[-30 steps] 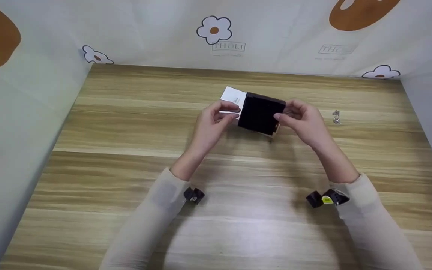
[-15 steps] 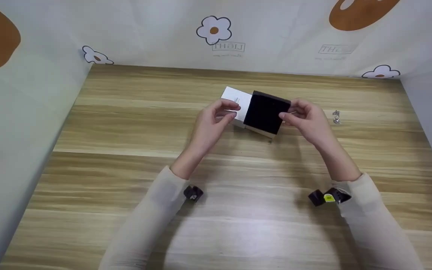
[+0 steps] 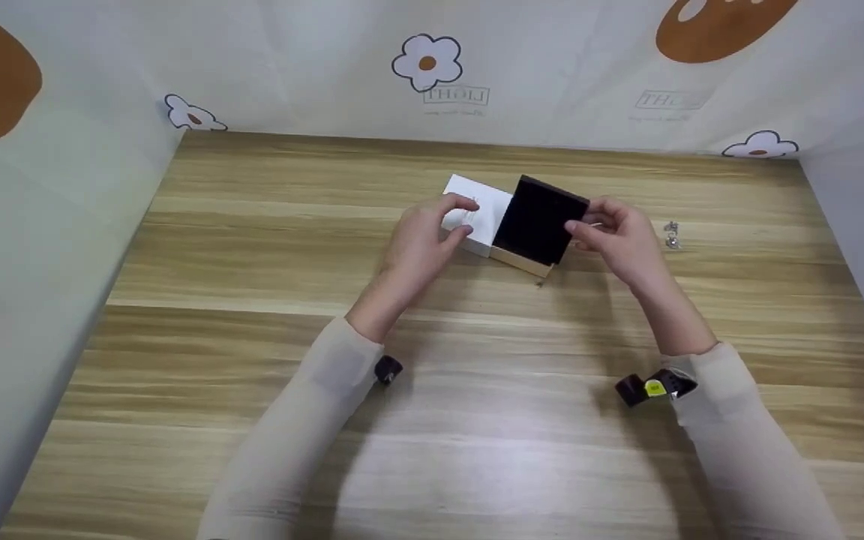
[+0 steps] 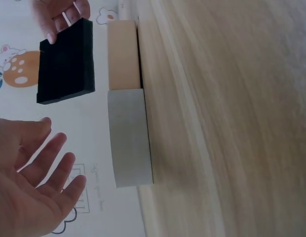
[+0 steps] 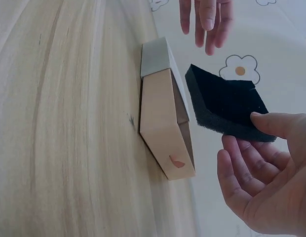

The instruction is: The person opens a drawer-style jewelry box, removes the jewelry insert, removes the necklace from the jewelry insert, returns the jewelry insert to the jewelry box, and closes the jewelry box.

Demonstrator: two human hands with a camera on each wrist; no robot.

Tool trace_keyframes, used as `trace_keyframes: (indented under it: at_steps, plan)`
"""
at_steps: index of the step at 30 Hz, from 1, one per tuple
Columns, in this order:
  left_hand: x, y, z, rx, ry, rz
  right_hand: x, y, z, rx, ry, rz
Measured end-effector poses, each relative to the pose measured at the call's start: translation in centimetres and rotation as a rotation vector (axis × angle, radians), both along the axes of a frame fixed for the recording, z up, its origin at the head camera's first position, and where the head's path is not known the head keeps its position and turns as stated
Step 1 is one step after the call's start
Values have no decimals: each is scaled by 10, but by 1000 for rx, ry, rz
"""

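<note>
My right hand (image 3: 619, 240) pinches a square black foam pad (image 3: 541, 221) by one corner, thumb on top and fingers below. The pad hangs tilted above the peach drawer (image 3: 522, 261) of a small box, apart from it in the right wrist view. That drawer (image 5: 155, 106) sticks out of a white box sleeve (image 3: 469, 187) lying on the table, and a ribbon tab (image 5: 176, 161) shows on its end. Over the sleeve hovers my left hand (image 3: 424, 236), fingers apart and holding nothing. In the left wrist view, a gap separates this hand (image 4: 37, 173) from the pad.
A small silvery piece of jewellery (image 3: 672, 235) lies on the wooden table (image 3: 252, 337) right of my right hand. A tiny dark bit (image 3: 539, 283) is by the drawer's near corner. Behind the table rises a printed cloth wall (image 3: 312, 75).
My right hand has moved the foam pad right and tilted it more, uncovering more of the sleeve and the drawer's front side. The left hand's thumb and fingers have spread slightly.
</note>
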State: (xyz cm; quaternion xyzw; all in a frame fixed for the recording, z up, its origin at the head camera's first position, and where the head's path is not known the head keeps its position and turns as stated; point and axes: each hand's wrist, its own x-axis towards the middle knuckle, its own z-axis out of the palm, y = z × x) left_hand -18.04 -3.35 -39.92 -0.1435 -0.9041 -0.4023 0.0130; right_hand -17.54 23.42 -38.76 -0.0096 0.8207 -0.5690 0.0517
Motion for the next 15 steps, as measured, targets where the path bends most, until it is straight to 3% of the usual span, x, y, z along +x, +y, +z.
trace_keyframes:
  at_steps: [10, 15]
  plan:
    - [-8, 5, -7, -213, -46, -15, -3, 3, -7, -15, -5, -25]
    - [-7, 8, -12, -307, -6, -52, -4, 6, -10, -2, -26, -24]
